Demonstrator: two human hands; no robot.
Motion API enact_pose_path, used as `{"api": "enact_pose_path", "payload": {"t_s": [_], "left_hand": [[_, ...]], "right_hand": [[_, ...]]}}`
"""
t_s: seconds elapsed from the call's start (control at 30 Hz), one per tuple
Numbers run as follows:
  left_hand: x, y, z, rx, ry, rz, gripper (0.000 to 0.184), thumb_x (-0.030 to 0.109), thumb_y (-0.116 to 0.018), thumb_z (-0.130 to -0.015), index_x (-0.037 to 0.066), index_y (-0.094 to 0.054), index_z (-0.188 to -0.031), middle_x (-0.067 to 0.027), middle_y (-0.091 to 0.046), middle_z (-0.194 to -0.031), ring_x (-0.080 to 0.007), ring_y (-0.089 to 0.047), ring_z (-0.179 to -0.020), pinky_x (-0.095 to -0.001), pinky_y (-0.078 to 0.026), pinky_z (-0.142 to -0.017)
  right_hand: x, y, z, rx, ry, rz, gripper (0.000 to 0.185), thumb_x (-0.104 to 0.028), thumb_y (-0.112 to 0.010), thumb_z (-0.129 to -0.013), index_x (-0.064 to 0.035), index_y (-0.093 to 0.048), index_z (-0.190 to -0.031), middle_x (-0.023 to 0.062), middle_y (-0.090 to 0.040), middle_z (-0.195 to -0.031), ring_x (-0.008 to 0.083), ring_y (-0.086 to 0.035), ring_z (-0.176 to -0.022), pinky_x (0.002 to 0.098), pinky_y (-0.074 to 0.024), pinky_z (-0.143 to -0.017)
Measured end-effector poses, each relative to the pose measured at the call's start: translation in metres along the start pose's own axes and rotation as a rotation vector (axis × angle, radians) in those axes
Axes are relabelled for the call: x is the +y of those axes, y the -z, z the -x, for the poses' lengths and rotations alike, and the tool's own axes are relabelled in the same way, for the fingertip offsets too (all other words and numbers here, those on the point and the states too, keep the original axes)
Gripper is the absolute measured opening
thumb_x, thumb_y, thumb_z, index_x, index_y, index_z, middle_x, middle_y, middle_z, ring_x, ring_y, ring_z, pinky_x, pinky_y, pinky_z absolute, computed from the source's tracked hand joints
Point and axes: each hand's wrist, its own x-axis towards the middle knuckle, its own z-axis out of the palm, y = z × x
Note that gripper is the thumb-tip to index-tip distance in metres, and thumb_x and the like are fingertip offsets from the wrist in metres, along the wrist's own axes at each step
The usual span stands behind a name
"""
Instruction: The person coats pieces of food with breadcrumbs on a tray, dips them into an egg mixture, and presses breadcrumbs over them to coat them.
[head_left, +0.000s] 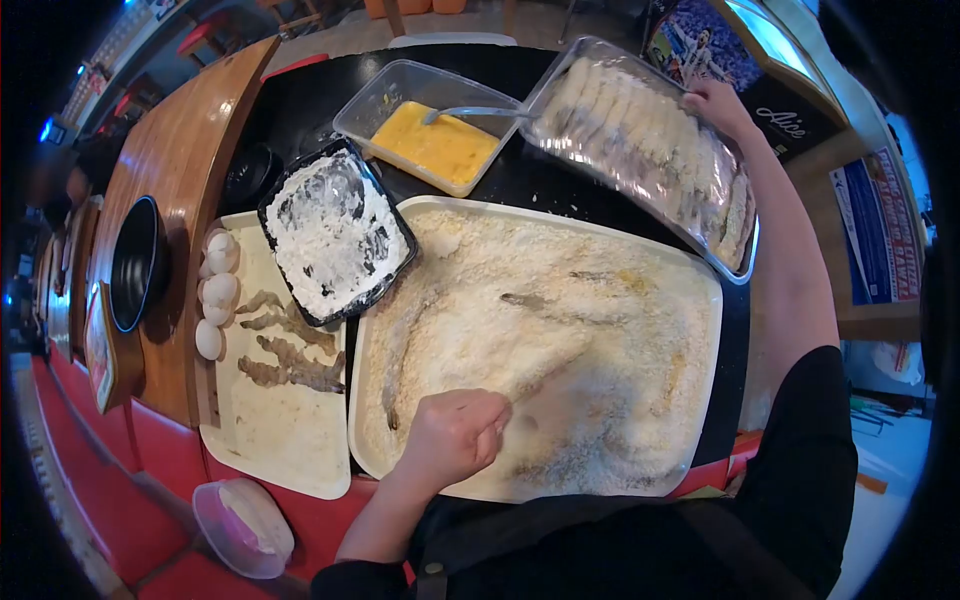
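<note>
My left hand (455, 435) is closed low over the large cream tray (712, 340) of breadcrumbs. A crumb-coated shrimp (548, 368) sticks out from its fingers toward the upper right. Several other shrimp lie partly buried in the crumbs, with dark tails showing. At the upper right, my right hand (718, 102) is closed on the far edge of a clear plastic tray (742, 268). Rows of breaded shrimp (625, 115) fill that tray under shiny clear plastic. My right fingertips are partly hidden behind its edge.
A black tray of white flour (335, 235) overlaps both cream trays. Behind it stands a clear container of beaten egg (435, 140) with a utensil. The left tray (280, 440) holds raw shrimp (290, 365) and several eggs (218, 290). A black bowl (138, 262) and plastic tub (243, 530) are further left.
</note>
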Motion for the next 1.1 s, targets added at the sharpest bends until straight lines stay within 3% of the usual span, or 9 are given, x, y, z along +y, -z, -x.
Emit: {"api": "enact_pose_path", "payload": {"t_s": [0.17, 0.4, 0.57, 0.67, 0.77, 0.87, 1.0, 1.03, 1.1], "left_hand": [[-0.001, -0.003, 0.000, 0.004, -0.003, -0.008, 0.010, -0.001, -0.057, -0.069, 0.008, -0.054, -0.069, -0.0097, -0.052, -0.059, -0.0294, -0.056, -0.053, -0.0378, -0.045, -0.050], [-0.002, -0.004, 0.000, 0.019, -0.008, -0.031, 0.011, -0.002, -0.057, -0.069, 0.009, -0.054, -0.069, -0.0096, -0.053, -0.059, -0.0288, -0.056, -0.053, -0.0376, -0.045, -0.050], [0.001, -0.005, 0.000, 0.024, -0.019, -0.076, 0.011, -0.002, -0.055, -0.070, 0.008, -0.054, -0.070, -0.0107, -0.052, -0.059, -0.0298, -0.056, -0.053, -0.0386, -0.046, -0.050], [0.001, -0.005, 0.002, 0.015, -0.024, -0.108, 0.008, -0.001, -0.055, -0.071, 0.007, -0.055, -0.071, -0.0124, -0.053, -0.060, -0.0315, -0.057, -0.055, -0.0402, -0.046, -0.052], [-0.002, -0.007, 0.005, -0.005, -0.009, -0.125, 0.005, 0.002, -0.055, -0.073, 0.007, -0.055, -0.072, -0.0136, -0.054, -0.062, -0.0328, -0.058, -0.057, -0.0422, -0.047, -0.054], [0.001, -0.006, 0.005, -0.016, -0.016, -0.136, 0.004, 0.004, -0.055, -0.075, 0.006, -0.054, -0.072, -0.0140, -0.054, -0.062, -0.0335, -0.058, -0.059, -0.0433, -0.047, -0.056], [-0.004, -0.009, 0.007, -0.010, -0.015, -0.150, 0.003, 0.004, -0.055, -0.075, 0.006, -0.054, -0.073, -0.0142, -0.055, -0.063, -0.0343, -0.058, -0.060, -0.0436, -0.047, -0.057], [-0.007, -0.010, 0.008, -0.010, -0.013, -0.150, 0.003, 0.004, -0.055, -0.075, 0.006, -0.054, -0.073, -0.0144, -0.055, -0.063, -0.0345, -0.058, -0.061, -0.0435, -0.047, -0.057], [-0.009, -0.009, 0.009, 0.000, -0.021, -0.154, 0.003, 0.004, -0.055, -0.075, 0.006, -0.055, -0.073, -0.0148, -0.056, -0.064, -0.0349, -0.059, -0.061, -0.0435, -0.047, -0.057]], "right_hand": [[0.038, 0.009, 0.033, -0.028, -0.327, -0.090, 0.028, -0.028, -0.065, -0.084, -0.0011, -0.071, -0.091, 0.0193, -0.069, -0.083, 0.0298, -0.069, -0.080, 0.0392, -0.0519, -0.074], [0.095, 0.004, 0.060, 0.025, -0.427, 0.173, 0.033, -0.036, -0.066, -0.083, -0.0039, -0.073, -0.089, 0.0192, -0.070, -0.080, 0.0296, -0.069, -0.077, 0.0395, -0.0519, -0.072], [0.120, -0.014, 0.079, 0.035, -0.563, -0.173, 0.030, -0.026, -0.071, -0.083, 0.0031, -0.069, -0.076, 0.0108, -0.063, -0.063, 0.0187, -0.061, -0.056, 0.0362, -0.0465, -0.052], [0.081, -0.003, 0.095, 0.019, -0.739, -0.382, 0.032, -0.021, -0.073, -0.081, 0.0057, -0.064, -0.066, 0.0050, -0.056, -0.055, 0.0145, -0.053, -0.048, 0.0345, -0.0402, -0.043], [0.046, 0.006, 0.121, -0.002, -0.649, -0.337, 0.035, -0.026, -0.071, -0.079, 0.0054, -0.064, -0.066, 0.0077, -0.059, -0.057, 0.0155, -0.057, -0.049, 0.0331, -0.0455, -0.044], [-0.008, 0.023, 0.142, -0.110, -0.837, -0.473, 0.034, -0.025, -0.069, -0.079, 0.0061, -0.063, -0.066, 0.0101, -0.061, -0.059, 0.0179, -0.059, -0.047, 0.0339, -0.0503, -0.043], [-0.057, 0.033, 0.167, -0.088, -0.755, -0.431, 0.027, -0.016, -0.061, -0.080, 0.0079, -0.062, -0.069, 0.0158, -0.061, -0.058, 0.0237, -0.061, -0.041, 0.0355, -0.0503, -0.037], [-0.079, 0.044, 0.173, -0.146, -0.781, -0.384, 0.035, -0.023, -0.062, -0.087, 0.0074, -0.063, -0.070, 0.0169, -0.064, -0.063, 0.0274, -0.065, -0.051, 0.0361, -0.0546, -0.049], [-0.070, 0.040, 0.183, 0.042, -0.418, -0.046, 0.027, -0.018, -0.062, -0.086, 0.0060, -0.065, -0.075, 0.0176, -0.066, -0.068, 0.0310, -0.066, -0.059, 0.0385, -0.0552, -0.058]]}}
